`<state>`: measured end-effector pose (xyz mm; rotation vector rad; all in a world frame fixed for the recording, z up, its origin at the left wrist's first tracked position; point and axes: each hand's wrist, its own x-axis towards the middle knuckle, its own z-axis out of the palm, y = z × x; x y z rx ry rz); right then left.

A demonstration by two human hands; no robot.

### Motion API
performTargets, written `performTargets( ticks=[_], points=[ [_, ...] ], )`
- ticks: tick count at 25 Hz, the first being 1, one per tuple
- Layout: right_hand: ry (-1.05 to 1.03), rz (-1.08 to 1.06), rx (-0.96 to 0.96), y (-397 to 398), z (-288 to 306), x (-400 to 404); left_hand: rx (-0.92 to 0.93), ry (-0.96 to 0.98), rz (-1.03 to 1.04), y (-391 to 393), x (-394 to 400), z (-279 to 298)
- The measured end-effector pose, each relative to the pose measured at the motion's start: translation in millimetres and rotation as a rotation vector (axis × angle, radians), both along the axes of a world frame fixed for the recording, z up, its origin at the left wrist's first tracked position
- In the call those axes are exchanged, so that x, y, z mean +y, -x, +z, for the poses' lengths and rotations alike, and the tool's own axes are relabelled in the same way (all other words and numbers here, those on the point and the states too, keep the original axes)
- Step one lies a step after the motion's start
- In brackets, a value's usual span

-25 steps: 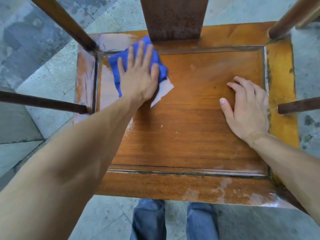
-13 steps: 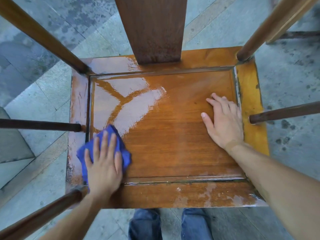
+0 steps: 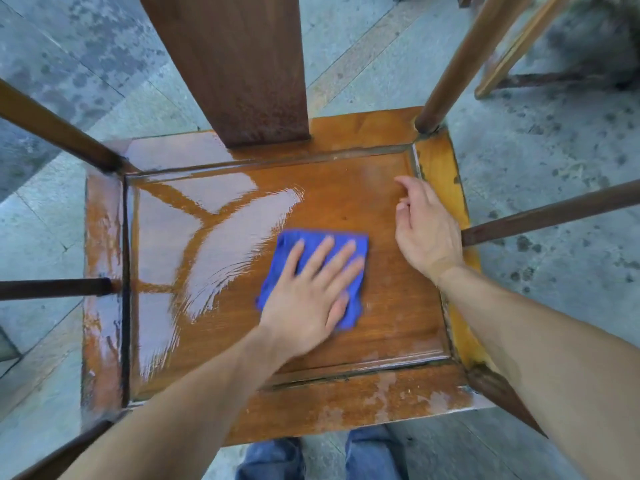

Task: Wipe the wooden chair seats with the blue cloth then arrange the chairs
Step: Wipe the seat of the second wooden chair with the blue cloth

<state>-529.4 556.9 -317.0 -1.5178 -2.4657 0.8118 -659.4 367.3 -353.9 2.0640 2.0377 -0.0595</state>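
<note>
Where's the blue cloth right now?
In the head view, the blue cloth lies flat near the middle of the wooden chair seat, pressed under the left hand, with the right hand beside it.

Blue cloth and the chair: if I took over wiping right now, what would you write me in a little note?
Left hand: flat, fingers spread, pressing the blue cloth onto the middle of the chair seat.
Right hand: holds nothing, fingers loosely curled, at the seat's right side; contact unclear.
Done: the seat's left part is wet and shiny with wipe streaks.
Left: the right part and the front edge look dry and blotchy, so wipe those next. A second chair shows at the top right, wiped or not I cannot tell. Arranging the chairs comes last.
</note>
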Motion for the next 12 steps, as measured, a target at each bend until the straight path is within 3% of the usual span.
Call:
performTargets(
  ticks=[2, 3, 5, 7, 8, 12],
  points=[
    [0.015, 0.092, -0.075, -4, 6, -1, 0.033, 0.066, -0.181, 12, -88, 6],
    [0.021, 0.126, -0.113, -5, 7, -6, 0.056, 0.078, -0.158, 25, -122, 7],
    [0.014, 0.13, -0.161, -6, 3, -22, 0.056, 0.102, 0.17, 51, -143, 10],
    [-0.028, 0.066, -0.132, -4, -3, -32, 0.04, 0.087, 0.597, 61, -99, 10],
    [-0.052, 0.026, -0.099, -2, -4, -33, 0.039, 0.043, 0.702, 59, -63, 11],
    [-0.095, -0.063, 0.006, 0, -12, -33, -0.002, -0.041, 0.589, 47, 95, -1]
  ],
)
